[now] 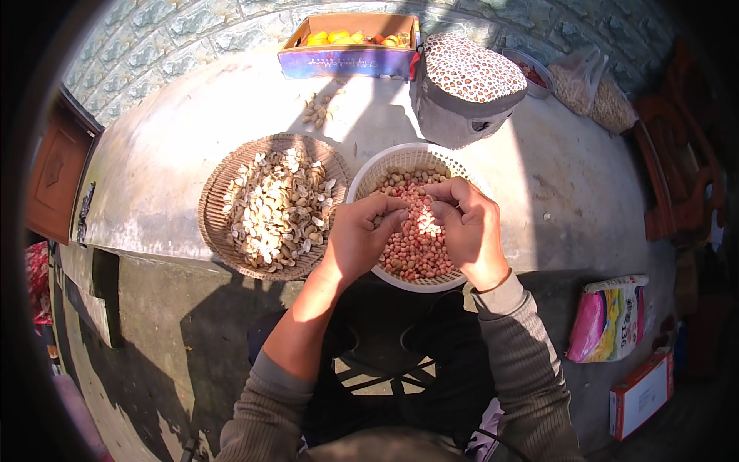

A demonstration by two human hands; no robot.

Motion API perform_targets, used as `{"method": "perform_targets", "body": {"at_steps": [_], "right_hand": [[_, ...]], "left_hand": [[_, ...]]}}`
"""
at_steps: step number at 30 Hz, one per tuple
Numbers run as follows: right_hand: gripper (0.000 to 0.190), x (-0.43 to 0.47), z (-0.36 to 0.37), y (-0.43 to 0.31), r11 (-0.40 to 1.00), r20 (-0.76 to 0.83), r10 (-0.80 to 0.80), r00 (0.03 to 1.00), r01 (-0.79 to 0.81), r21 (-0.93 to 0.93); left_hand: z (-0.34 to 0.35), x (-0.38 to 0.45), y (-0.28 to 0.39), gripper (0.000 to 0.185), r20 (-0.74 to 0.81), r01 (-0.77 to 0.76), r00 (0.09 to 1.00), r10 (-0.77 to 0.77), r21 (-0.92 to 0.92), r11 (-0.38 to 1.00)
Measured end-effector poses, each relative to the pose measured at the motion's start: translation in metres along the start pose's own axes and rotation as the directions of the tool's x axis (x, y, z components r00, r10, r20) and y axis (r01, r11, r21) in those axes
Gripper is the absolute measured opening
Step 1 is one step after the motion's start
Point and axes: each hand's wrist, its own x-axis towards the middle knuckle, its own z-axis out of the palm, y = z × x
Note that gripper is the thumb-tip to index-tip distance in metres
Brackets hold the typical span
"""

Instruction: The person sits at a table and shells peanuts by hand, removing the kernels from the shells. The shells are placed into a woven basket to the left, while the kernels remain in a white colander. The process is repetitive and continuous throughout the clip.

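Note:
A white plastic basket (361, 187) holds many reddish shelled peanuts (413, 251), with unshelled peanuts (398, 175) along its far side. Over its left part is my left hand (364, 231), thumb and forefinger brought close together. My right hand (473, 225) hovers over the right part, fingers curled and thumb near the forefinger. Whether a peanut sits between the fingertips of either hand is too small to tell. To the left of the basket, a round woven bamboo tray (211, 216) carries a heap of broken peanut shells (274, 211).
Loose unshelled peanuts (317, 111) lie on the concrete ledge (167, 144). Behind stand a cardboard box (346, 63) of orange fruit and a grey bag with leopard-print top (473, 69). A metal bowl (540, 89) and plastic bags of peanuts (609, 104) sit far right; a printed sack (609, 317) lies lower right.

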Motion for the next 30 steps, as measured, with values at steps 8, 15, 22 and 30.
{"method": "perform_targets", "body": {"at_steps": [8,15,22,30], "right_hand": [[0.017,0.003,-0.011,0.004,0.996,-0.039,-0.022,0.999,0.026,0.082],[0.03,0.003,0.007,-0.021,0.972,0.226,-0.166,0.96,0.198,-0.124],[0.013,0.058,-0.006,0.08,0.749,0.016,0.153,0.988,-0.106,-0.654],[0.013,0.065,0.021,0.124,0.689,0.133,0.101,0.986,0.027,-0.724]], "left_hand": [[-0.005,0.007,-0.001,0.018,0.196,0.443,0.845,-0.498,-0.779,0.444],[0.004,-0.001,-0.008,0.026,0.376,0.437,0.761,-0.528,-0.899,-0.01],[-0.006,0.007,-0.013,0.023,0.365,0.385,0.758,-0.541,-0.919,-0.082],[-0.014,0.006,-0.015,0.022,0.273,0.343,0.777,-0.567,-0.939,0.019]]}}
